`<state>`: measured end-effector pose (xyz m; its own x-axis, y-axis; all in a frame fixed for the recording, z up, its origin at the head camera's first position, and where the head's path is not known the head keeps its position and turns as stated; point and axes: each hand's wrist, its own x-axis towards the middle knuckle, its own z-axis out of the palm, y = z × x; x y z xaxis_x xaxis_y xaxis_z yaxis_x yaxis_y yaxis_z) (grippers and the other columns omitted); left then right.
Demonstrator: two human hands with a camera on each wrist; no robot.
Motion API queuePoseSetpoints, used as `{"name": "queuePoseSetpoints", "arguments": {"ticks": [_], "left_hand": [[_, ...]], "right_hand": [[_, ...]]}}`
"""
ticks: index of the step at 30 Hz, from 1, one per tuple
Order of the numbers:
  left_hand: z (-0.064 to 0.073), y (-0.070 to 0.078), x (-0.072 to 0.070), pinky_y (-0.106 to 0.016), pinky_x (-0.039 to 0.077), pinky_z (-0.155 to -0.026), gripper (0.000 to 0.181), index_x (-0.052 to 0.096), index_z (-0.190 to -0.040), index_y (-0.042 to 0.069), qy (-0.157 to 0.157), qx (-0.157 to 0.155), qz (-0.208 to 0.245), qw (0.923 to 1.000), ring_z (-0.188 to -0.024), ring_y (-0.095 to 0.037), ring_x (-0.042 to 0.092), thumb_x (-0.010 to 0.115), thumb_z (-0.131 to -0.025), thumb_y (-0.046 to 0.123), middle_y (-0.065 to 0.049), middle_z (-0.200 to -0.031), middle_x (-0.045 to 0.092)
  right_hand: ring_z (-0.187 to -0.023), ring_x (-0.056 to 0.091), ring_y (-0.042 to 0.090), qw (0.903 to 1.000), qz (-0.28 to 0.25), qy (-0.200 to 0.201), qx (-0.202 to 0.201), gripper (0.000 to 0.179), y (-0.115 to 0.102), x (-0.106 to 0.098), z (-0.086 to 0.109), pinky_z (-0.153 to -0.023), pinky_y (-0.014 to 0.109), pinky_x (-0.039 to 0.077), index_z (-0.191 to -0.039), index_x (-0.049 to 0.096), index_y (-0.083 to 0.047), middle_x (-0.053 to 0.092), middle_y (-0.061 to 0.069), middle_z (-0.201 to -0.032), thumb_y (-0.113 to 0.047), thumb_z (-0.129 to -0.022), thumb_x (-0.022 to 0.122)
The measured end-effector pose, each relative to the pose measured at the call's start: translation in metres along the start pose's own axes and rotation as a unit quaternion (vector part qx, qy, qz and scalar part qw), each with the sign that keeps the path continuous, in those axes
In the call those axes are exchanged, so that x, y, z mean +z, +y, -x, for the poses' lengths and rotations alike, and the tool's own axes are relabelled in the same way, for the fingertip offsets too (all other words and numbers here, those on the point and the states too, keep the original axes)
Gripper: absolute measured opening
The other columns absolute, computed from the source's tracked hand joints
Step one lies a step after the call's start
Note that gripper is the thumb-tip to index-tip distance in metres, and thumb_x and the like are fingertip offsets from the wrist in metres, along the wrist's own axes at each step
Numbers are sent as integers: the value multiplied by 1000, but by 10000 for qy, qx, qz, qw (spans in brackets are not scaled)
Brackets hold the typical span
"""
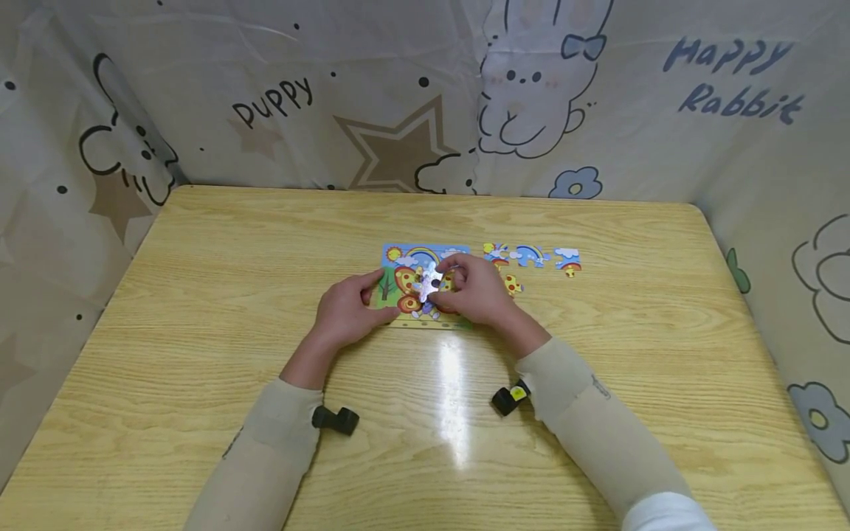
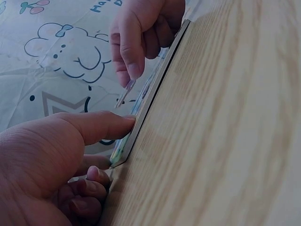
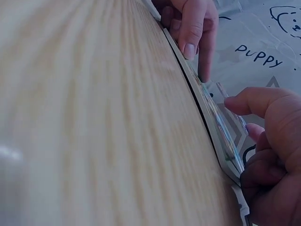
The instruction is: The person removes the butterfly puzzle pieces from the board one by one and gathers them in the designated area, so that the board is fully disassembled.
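Note:
A picture puzzle board [image 1: 388, 293] lies on the table, showing a sun, a rainbow and a red-yellow butterfly. My left hand [image 1: 344, 311] rests at its left end. The straight thumb and index finger touch the board's edge, while the other fingers curl beneath in the left wrist view. Over the middle of the board, my right hand [image 1: 474, 289] pinches a shiny jigsaw piece [image 1: 430, 282] between thumb and index finger. That piece is tilted and, in the right wrist view, slightly above the board. Glare hides its print, and the right hand covers the board's right part.
Several loose jigsaw pieces [image 1: 531, 256] lie right of the board, with a yellow spotted piece [image 1: 513, 285] nearer the right hand. All rest on a wooden table [image 1: 232, 243]. Printed cloth [image 1: 279, 44] hangs behind and at both sides.

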<state>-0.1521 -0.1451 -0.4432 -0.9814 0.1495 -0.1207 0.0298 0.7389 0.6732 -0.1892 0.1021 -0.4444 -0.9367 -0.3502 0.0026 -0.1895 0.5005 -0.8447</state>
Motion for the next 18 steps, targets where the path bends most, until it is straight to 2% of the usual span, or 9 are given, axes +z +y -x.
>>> {"name": "queuePoseSetpoints", "arguments": {"ticks": [5, 11, 18], "left_hand": [[0, 1, 1, -39, 35, -74, 77, 52, -148, 15, 15, -24, -9, 10000, -84, -25, 48, 81, -82, 41, -7, -91, 56], [0, 1, 1, -36, 30, -67, 77, 53, -148, 14, 61, 16, 19, 10000, -74, -23, 43, 82, -81, 40, -5, -82, 49], [0, 1, 1, -36, 28, -65, 78, 52, -148, 13, 44, 43, 60, 10000, -71, -22, 41, 83, -81, 40, -5, -81, 48]], "right_hand": [[-50, 32, 15, 9997, -172, 118, -158, 36, 2, -1, 8, -67, 36, 42, -108, 67, -8, 34, -2, -57, -17, -78, 86], [-54, 33, 16, 9994, -265, 179, -132, 38, 4, -8, 18, -71, 36, 42, -109, 68, -9, 32, -2, -58, -16, -77, 87], [-51, 31, 14, 9992, -97, 360, -126, 37, 12, -17, 24, -64, 35, 39, -109, 69, -9, 32, -2, -56, -16, -77, 87]]}}
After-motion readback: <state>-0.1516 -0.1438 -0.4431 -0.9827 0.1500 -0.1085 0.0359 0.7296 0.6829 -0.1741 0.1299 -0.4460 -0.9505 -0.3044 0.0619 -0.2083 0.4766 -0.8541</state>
